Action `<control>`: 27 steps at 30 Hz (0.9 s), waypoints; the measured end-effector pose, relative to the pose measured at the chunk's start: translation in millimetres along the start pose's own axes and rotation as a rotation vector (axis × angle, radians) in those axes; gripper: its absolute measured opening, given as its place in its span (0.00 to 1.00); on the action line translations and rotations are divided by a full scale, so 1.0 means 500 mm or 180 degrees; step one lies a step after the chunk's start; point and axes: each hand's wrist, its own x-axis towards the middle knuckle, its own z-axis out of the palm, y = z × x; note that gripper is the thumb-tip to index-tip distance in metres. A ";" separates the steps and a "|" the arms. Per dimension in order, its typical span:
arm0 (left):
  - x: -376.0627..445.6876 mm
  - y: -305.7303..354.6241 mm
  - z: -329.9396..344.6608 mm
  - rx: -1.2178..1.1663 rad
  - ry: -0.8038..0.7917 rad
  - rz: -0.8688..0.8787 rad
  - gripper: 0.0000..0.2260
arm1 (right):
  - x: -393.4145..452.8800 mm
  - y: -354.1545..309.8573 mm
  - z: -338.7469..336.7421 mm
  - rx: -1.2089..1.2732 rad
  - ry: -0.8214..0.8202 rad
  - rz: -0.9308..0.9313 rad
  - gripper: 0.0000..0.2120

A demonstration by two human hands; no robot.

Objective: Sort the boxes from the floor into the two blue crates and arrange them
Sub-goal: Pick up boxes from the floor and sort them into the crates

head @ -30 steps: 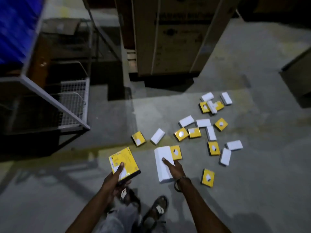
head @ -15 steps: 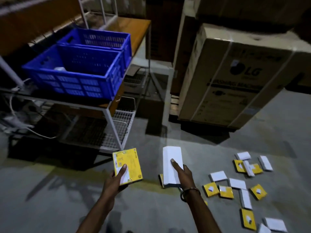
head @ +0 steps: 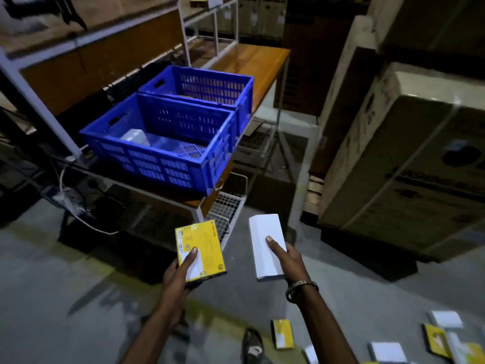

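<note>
Left hand (head: 178,274) grips a flat yellow box (head: 200,249), glossy printed card, thumb across its white label. Right hand (head: 287,258) grips a long white box (head: 266,246), plain matte, thumb on top. Both boxes are held in the air above the grey concrete floor (head: 65,285). Two blue crates (head: 157,164), slotted rigid plastic, sit touching end to end on the wooden worktop (head: 252,61); near crate holds something pale, blurred. Small yellow and white boxes (head: 388,350) lie on the floor at lower right.

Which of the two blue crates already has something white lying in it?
The nearer blue crate, at the table's front edge: a pale box lies inside it. The farther blue crate behind it shows nothing white.
</note>
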 end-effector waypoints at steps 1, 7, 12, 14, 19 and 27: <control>0.013 0.022 0.009 -0.0059 0.0045 0.0057 0.19 | 0.021 -0.030 0.013 0.0004 -0.0078 -0.0041 0.14; 0.099 0.160 0.037 -0.0457 0.0333 0.0617 0.22 | 0.161 -0.205 0.107 0.0055 -0.0686 -0.0340 0.13; 0.160 0.256 0.045 -0.0683 0.0556 0.0827 0.18 | 0.267 -0.288 0.203 0.0065 -0.0979 -0.0573 0.17; 0.190 0.298 0.049 -0.0708 0.0711 0.0919 0.17 | 0.308 -0.321 0.243 0.0098 -0.0900 -0.0630 0.21; 0.281 0.387 0.018 -0.0953 0.0977 0.1131 0.17 | 0.422 -0.448 0.336 -0.0081 -0.0760 -0.1086 0.23; 0.430 0.536 0.018 -0.1086 0.0986 0.1305 0.15 | 0.595 -0.581 0.533 -0.2463 -0.1181 -0.1830 0.20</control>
